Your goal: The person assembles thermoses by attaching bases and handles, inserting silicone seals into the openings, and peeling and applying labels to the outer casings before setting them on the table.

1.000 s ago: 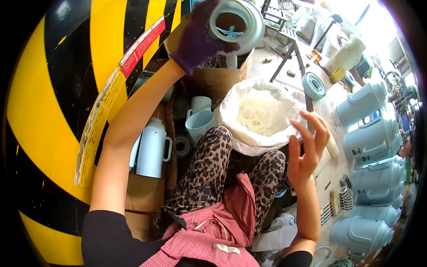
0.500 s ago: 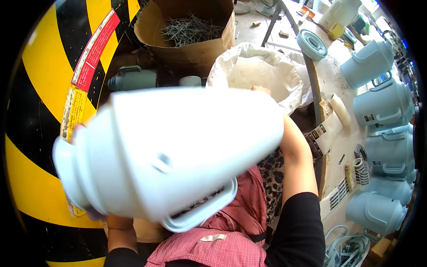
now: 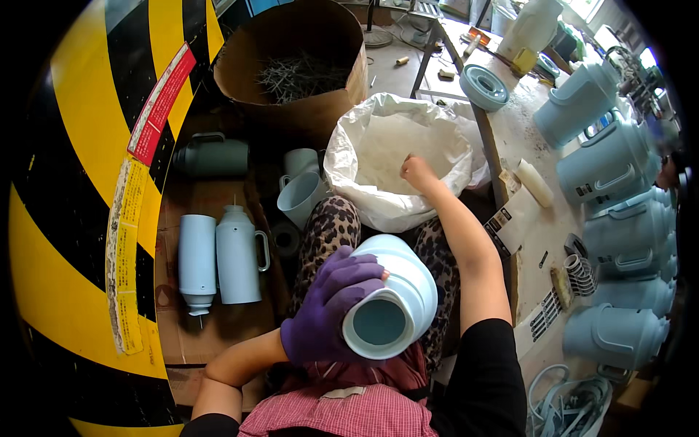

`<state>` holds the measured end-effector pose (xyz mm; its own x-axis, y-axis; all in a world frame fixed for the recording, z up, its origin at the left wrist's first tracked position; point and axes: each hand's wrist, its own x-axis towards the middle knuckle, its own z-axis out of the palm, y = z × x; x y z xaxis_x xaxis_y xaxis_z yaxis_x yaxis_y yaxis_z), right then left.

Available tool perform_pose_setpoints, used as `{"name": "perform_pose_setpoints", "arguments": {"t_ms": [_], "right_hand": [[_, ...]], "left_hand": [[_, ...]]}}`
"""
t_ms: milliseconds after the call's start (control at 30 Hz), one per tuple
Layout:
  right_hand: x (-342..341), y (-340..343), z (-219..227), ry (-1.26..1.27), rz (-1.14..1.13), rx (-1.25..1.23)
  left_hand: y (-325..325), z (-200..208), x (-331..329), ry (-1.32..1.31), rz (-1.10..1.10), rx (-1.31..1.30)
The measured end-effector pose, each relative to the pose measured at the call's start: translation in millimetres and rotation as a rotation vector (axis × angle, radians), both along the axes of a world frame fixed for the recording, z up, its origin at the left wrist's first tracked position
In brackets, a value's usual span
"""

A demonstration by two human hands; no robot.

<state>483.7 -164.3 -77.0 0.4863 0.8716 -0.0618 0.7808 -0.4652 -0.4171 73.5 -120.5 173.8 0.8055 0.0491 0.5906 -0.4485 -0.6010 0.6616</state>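
Note:
My left hand [image 3: 331,302], in a purple glove, is wrapped round the neck of a light blue jug [image 3: 409,273]. The jug stands tilted over my lap, and its round open mouth faces up toward me. Ahead, my bare right hand [image 3: 419,173] hangs over a white plastic sack [image 3: 342,171] with its fingers curled closed. Anything they might hold is too small or hidden to make out. Pale, whitish contents show inside the sack.
Two light blue jug bodies [image 3: 239,255] lie on cardboard at left, near a dark green jug [image 3: 218,156] and a light cup [image 3: 302,200]. Behind stands a cardboard box [image 3: 306,116] of thin metal rods. At right, a workbench [image 3: 535,262] bears several blue jugs [image 3: 615,335].
The jug has swung from a large sideways position close to my view down over my lap, its mouth now turned toward me. My right hand has come into sight above the sack.

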Motion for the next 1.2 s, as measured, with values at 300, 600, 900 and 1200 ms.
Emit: {"name": "perform_pose_setpoints", "arguments": {"t_ms": [300,600,900,1200], "right_hand": [[-133,-51,237,0.291,-0.228,0.672],[-284,-113,348,0.341,-0.024,0.548],[-308,-121,324,0.452,-0.133,0.411],[-305,-120,315,0.461,-0.121,0.389]], "left_hand": [[46,-13,-30,-0.197,-0.037,-0.22],[18,75,-28,-0.344,0.428,0.716],[9,37,-27,0.054,-0.084,0.052],[-5,34,-32,0.037,0.259,0.562]]}}
